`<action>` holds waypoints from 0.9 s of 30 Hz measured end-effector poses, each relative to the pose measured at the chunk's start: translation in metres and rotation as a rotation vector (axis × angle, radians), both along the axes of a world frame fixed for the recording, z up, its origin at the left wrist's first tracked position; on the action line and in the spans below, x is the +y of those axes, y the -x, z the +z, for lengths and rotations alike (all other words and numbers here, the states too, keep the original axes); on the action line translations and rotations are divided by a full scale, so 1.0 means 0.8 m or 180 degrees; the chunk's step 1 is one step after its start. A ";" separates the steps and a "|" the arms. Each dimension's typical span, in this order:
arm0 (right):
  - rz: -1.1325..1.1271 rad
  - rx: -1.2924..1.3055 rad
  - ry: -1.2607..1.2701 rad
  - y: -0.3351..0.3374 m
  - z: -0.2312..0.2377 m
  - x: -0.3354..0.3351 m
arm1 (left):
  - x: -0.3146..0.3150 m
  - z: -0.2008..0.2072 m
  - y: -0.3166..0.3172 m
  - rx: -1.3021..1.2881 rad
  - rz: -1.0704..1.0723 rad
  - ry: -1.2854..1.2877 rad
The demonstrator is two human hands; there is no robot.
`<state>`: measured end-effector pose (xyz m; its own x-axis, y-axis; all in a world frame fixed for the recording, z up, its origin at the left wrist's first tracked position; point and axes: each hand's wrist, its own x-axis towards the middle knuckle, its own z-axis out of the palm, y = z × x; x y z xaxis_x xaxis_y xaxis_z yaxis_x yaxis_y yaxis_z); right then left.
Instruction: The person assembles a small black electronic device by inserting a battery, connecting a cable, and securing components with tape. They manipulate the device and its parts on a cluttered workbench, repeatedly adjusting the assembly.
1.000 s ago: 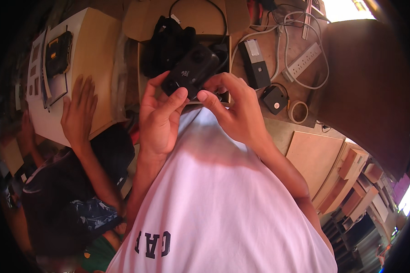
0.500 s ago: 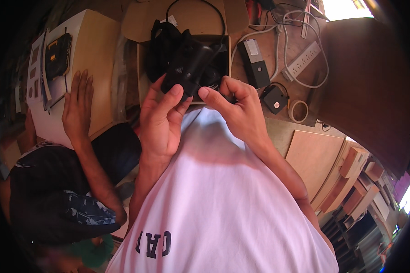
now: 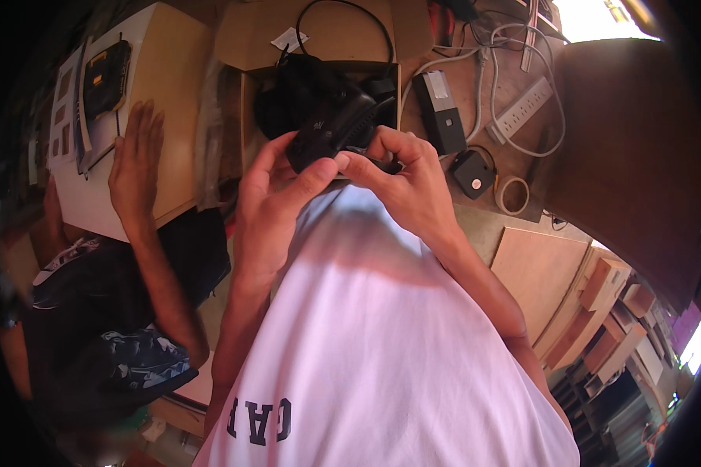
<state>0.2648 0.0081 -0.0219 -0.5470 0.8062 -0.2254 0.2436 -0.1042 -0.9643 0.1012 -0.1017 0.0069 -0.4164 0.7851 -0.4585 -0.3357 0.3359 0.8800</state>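
Note:
A black, curved plastic device (image 3: 331,128) is held between my two hands, just over the near edge of an open cardboard box (image 3: 398,93). My left hand (image 3: 276,187) grips its lower left end, the thumb across the near side and the fingers behind. My right hand (image 3: 401,167) pinches its near right edge with thumb and curled forefinger. What exactly the device is, I cannot make out. More black gear (image 3: 276,101) lies dark inside the box, and a thin black cable (image 3: 385,31) loops up against the raised flap.
Right of the box lie a black and grey box-shaped device (image 3: 440,113), a white power strip (image 3: 523,109), a small black square unit (image 3: 472,173) and a tape roll (image 3: 512,194). At left, a co-worker's hand (image 3: 136,167) rests on a white-topped wooden box (image 3: 175,86).
The black device has turned in my hands, its far end swinging right and lower. My left thumb has moved right, close to my right thumb.

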 end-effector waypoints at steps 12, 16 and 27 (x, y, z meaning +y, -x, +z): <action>0.1053 -0.0230 -0.0988 0.041 0.049 0.052 | 0.008 0.017 0.087 -0.0096 -0.0967 0.0160; 0.1448 -0.0023 -0.1027 0.055 0.072 0.067 | -0.004 0.017 0.099 -0.0490 -0.0860 -0.0225; 0.1980 0.0371 -0.1181 0.067 0.078 0.075 | -0.041 0.020 0.082 -0.0905 -0.0355 -0.0195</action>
<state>0.2114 0.0678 0.0408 -0.9322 0.3507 0.0898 0.0450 0.3583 -0.9325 0.0352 -0.1343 0.0232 -0.1881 0.8485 -0.4946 -0.5354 0.3337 0.7759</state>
